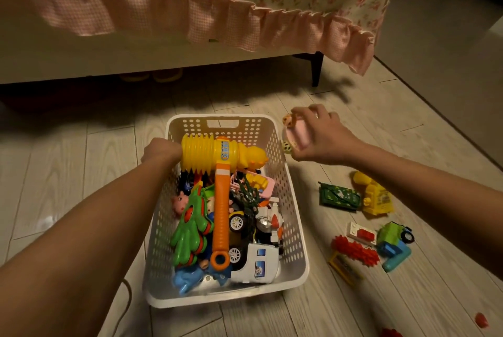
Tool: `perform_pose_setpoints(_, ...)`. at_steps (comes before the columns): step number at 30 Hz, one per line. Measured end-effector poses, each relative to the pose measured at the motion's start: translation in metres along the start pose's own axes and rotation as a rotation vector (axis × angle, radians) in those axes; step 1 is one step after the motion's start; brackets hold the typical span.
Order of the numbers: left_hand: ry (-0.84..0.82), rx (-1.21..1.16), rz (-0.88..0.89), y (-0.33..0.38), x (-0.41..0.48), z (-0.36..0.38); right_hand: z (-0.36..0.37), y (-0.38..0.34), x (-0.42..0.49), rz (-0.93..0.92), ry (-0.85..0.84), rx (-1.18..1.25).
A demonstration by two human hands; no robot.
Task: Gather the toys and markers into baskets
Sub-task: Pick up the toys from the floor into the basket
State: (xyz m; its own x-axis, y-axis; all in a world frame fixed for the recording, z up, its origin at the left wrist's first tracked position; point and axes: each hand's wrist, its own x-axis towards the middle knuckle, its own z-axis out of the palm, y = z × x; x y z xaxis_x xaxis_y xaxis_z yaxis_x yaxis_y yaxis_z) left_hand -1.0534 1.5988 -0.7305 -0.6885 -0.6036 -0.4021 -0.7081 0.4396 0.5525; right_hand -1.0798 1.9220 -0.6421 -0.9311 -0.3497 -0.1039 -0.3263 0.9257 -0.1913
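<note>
A white perforated basket [295,227] sits on the floor, filled with toys. A yellow and orange toy hammer [221,173] lies on top of them, beside a green hand clapper [190,227] and a white toy car [258,266]. My left hand [159,150] grips the basket's left rim next to the hammer head. My right hand [321,135] holds a pink toy car [295,135] just outside the basket's far right corner, above the floor.
Loose toys lie on the floor to the right: a green tank [339,196], a yellow truck [377,197], a green vehicle [394,233], red spiky pieces [353,251], a teal piece [396,257]. A bed with a pink frilled cover [217,18] stands behind the basket.
</note>
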Motion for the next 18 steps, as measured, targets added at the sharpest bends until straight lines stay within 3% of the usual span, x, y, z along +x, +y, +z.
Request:
perform_pose_setpoints(4, 0.010, 0.002, -0.001, -0.001, 0.001, 0.000, -0.021, -0.038, -0.005, -0.218, -0.192, 0.127)
perform_pose_setpoints(10, -0.006, -0.018, 0.001, -0.002, 0.001, -0.001, 0.001, -0.070, -0.027, -0.419, -0.453, 0.050)
perform_pose_setpoints(18, -0.091, -0.033, -0.014, 0.008, 0.000, -0.001, 0.032, -0.075, -0.041, -0.476, -0.528, -0.077)
